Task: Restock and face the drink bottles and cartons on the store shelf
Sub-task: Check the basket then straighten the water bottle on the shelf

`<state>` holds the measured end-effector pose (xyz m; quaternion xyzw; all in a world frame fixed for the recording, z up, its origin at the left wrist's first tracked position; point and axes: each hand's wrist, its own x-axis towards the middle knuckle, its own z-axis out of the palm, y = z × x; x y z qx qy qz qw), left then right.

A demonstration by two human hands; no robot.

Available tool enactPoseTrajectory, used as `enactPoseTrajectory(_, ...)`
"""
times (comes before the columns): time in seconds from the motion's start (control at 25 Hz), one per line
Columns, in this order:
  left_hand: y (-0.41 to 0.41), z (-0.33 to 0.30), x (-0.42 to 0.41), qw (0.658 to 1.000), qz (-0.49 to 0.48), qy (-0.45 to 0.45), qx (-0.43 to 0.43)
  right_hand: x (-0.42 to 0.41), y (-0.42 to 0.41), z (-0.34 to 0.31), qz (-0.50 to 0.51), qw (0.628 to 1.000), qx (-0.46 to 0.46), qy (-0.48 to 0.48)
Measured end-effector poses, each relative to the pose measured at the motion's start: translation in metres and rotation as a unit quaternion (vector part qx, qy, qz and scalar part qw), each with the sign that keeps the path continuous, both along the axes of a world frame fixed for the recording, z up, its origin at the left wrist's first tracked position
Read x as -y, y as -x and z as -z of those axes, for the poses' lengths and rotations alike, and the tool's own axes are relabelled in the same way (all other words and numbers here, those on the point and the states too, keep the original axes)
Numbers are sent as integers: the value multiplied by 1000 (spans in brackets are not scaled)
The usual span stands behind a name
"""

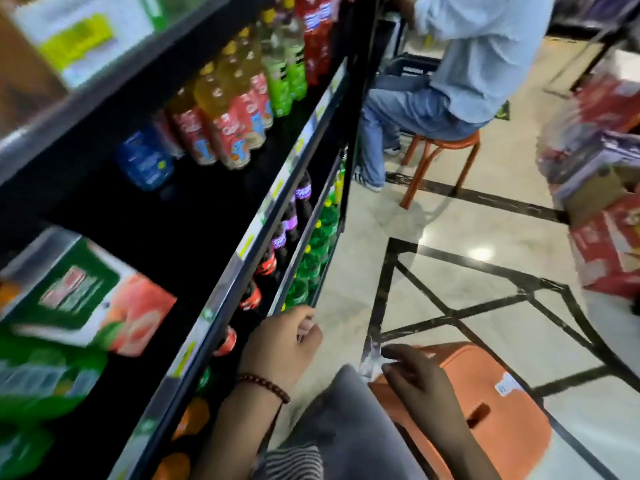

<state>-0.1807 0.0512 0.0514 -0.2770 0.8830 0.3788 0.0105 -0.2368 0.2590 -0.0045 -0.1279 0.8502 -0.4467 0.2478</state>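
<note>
Cola bottles (258, 268) stand in a row on the lower shelf, right behind the shelf rail (221, 299) — that rail's my landmark. Above the rail sit juice bottles (225, 109) and a blue bottle (145, 161); a carton (104, 306) is up close to me on the near side, blurred. My left hand (280, 344) rests at the rail's near end, fingers loosely curled, holding nothing that I can see. My right hand (415, 375) is off the rail's floor side, fingers spread loose over the orange stool (485, 410), empty too.

Risk, I'd say: reaching in past the rail, my wrist could clip a cola neck and topple the row.

Further along the rail a seated person (450, 64) on a second stool (443, 147) narrows the aisle. Boxes (606, 244) sit across the floor, well away from the rail.
</note>
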Motion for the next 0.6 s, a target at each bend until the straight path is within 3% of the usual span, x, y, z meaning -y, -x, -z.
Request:
enactPoseTrajectory(0.2, 105, -8, 9, 995, 99, 4, -23, 9, 45, 9, 101, 995, 25, 8)
enactPoseTrajectory(0.36, 167, 5, 25, 995, 103, 17, -9, 32, 127, 17, 99, 994, 45, 24)
enactPoseTrajectory(0.48, 219, 13, 47, 1000, 21, 8, -16, 70, 216, 8, 14, 998, 32, 44)
enactPoseTrajectory(0.6, 258, 9, 68, 990, -130, 24, -48, 114, 298, -8, -133, 990, 0, 39)
